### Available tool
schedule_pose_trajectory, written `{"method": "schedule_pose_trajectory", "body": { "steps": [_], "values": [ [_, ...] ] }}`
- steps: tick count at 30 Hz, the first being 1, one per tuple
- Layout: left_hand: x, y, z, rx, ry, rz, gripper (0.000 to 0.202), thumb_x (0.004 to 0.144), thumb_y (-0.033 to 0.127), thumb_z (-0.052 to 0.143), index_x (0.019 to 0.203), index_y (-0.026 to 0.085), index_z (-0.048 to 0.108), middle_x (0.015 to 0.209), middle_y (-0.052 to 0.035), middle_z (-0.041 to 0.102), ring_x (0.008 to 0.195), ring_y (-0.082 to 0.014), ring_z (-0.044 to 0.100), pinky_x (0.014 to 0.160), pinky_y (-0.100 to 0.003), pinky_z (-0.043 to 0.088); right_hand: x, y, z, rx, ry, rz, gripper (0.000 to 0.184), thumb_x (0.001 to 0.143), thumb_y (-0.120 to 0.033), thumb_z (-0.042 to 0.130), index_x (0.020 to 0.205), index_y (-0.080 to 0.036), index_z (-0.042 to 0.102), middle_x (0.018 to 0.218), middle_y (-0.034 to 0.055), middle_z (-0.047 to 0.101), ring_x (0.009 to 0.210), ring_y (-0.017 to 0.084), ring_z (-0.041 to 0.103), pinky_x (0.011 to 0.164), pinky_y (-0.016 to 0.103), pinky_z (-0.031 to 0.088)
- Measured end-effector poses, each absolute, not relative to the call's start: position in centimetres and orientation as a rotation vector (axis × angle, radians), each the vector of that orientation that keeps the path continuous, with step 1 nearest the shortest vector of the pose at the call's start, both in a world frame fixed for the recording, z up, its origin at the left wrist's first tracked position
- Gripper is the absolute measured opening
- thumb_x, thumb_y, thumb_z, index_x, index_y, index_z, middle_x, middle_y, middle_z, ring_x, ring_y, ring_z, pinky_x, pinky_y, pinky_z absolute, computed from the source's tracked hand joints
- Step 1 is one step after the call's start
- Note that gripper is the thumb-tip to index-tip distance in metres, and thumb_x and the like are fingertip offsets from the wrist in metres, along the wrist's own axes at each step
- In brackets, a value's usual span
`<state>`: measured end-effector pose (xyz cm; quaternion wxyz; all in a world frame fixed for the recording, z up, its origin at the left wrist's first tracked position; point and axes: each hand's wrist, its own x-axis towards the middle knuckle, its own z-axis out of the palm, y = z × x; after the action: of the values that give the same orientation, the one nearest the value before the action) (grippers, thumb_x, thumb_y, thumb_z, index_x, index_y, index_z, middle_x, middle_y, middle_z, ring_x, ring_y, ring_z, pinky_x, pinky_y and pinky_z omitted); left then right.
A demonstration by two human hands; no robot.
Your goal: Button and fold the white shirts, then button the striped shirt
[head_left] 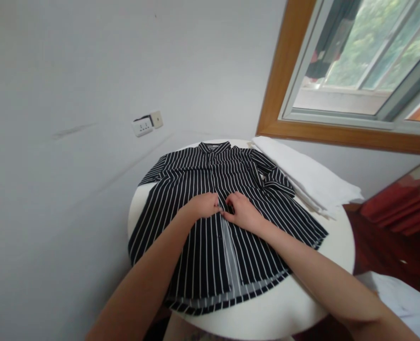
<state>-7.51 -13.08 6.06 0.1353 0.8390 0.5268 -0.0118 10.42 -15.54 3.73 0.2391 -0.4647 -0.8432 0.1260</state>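
A black shirt with white stripes (202, 246) lies front side up, its collar at the far side and its hem toward me. The upper front is together, while the lower front edges stand apart and show the grey inside. At the middle of the front opening, my left hand (207, 205) is closed on the shirt's left edge. Facing it, my right hand (242, 211) pinches the other edge with bent fingers. The fingertips of both hands nearly meet, and the bit of cloth or button between them is too small to make out.
Beneath the shirt is a round white table (277, 308). A folded white cloth (309, 175) lies at its right back edge. A wall with a socket (143, 126) stands behind, and a wood-framed window (352, 135) is at the right. Another white item (401, 298) sits low at the right.
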Motion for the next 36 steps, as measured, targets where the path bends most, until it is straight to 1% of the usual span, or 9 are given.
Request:
{"method": "schedule_pose_trajectory", "body": {
  "steps": [4,7,14,19,21,24,26,29,36],
  "values": [
    [-8.5,-13.5,5.7,2.493,1.372,0.128,0.018,0.084,0.037,0.051,0.086,0.020,0.058,0.078,-0.0019,0.061,0.073,-0.0159,0.055,0.067,-0.026,0.039,10.5,-15.3,3.6,-1.285,-2.299,0.359,0.011,0.076,-0.022,0.065,0.084,-0.015,0.062,0.085,0.0039,0.052,0.081,0.016,0.053,0.078,0.029,0.045],
    [-8.7,-13.8,5.8,2.482,1.342,0.143,0.019,0.085,0.037,0.050,0.086,0.019,0.058,0.074,-0.0013,0.060,0.071,-0.0157,0.054,0.067,-0.026,0.038,10.7,-15.0,3.6,-1.262,-2.257,0.432,0.005,0.075,-0.015,0.063,0.080,-0.014,0.064,0.084,0.0034,0.054,0.075,0.013,0.054,0.076,0.027,0.046],
    [-8.5,-13.7,5.2,2.496,1.418,0.145,0.023,0.084,0.041,0.051,0.079,0.020,0.060,0.071,-0.0015,0.061,0.068,-0.0155,0.054,0.064,-0.026,0.038,11.3,-14.5,4.1,-1.219,-2.105,0.678,0.009,0.073,-0.009,0.059,0.071,-0.016,0.065,0.072,-0.0001,0.060,0.068,0.011,0.055,0.068,0.024,0.047],
    [-8.6,-13.6,5.5,2.384,1.408,0.194,0.021,0.082,0.038,0.053,0.075,0.019,0.060,0.069,-0.0015,0.064,0.064,-0.0142,0.056,0.062,-0.026,0.040,10.5,-14.5,3.0,-1.127,-1.658,1.300,0.008,0.078,-0.019,0.058,0.084,-0.016,0.063,0.067,-0.0031,0.060,0.051,0.007,0.054,0.049,0.020,0.048],
    [-8.7,-13.6,5.8,2.164,1.376,0.194,0.023,0.082,0.038,0.052,0.073,0.018,0.059,0.067,-0.0011,0.065,0.057,-0.0123,0.056,0.058,-0.025,0.041,10.1,-14.6,2.3,-1.075,-1.516,1.449,0.011,0.078,-0.025,0.062,0.085,-0.016,0.062,0.065,-0.0036,0.060,0.051,0.007,0.056,0.048,0.019,0.050],
    [-8.8,-13.5,6.2,1.847,1.326,0.207,0.027,0.081,0.041,0.053,0.072,0.016,0.058,0.069,-0.0019,0.068,0.048,-0.0097,0.055,0.050,-0.023,0.042,10.0,-14.7,1.7,-1.025,-1.447,1.536,0.017,0.076,-0.028,0.067,0.085,-0.016,0.062,0.066,-0.0036,0.060,0.055,0.007,0.059,0.050,0.019,0.054],
    [-8.9,-13.4,6.4,1.744,1.305,0.235,0.030,0.080,0.043,0.055,0.070,0.015,0.059,0.071,-0.0029,0.069,0.047,-0.0085,0.054,0.047,-0.022,0.041,10.0,-14.7,1.7,-1.015,-1.440,1.568,0.019,0.075,-0.029,0.069,0.086,-0.015,0.062,0.068,-0.0033,0.061,0.056,0.007,0.060,0.050,0.018,0.054],
    [-9.0,-13.4,6.4,1.664,1.255,0.242,0.030,0.080,0.042,0.056,0.069,0.015,0.060,0.070,-0.0027,0.069,0.047,-0.0074,0.053,0.046,-0.020,0.041,10.2,-14.7,1.9,-1.021,-1.441,1.587,0.019,0.074,-0.028,0.070,0.086,-0.015,0.061,0.070,-0.0031,0.061,0.057,0.006,0.060,0.050,0.017,0.054],
    [-9.0,-13.2,5.9,1.561,1.237,0.200,0.019,0.080,0.034,0.057,0.074,0.016,0.060,0.060,0.0012,0.065,0.048,-0.0085,0.056,0.048,-0.021,0.043,10.3,-14.7,2.1,-1.006,-1.411,1.607,0.018,0.076,-0.028,0.068,0.087,-0.015,0.061,0.069,-0.0040,0.059,0.055,0.005,0.057,0.048,0.015,0.051]
  ]
}}
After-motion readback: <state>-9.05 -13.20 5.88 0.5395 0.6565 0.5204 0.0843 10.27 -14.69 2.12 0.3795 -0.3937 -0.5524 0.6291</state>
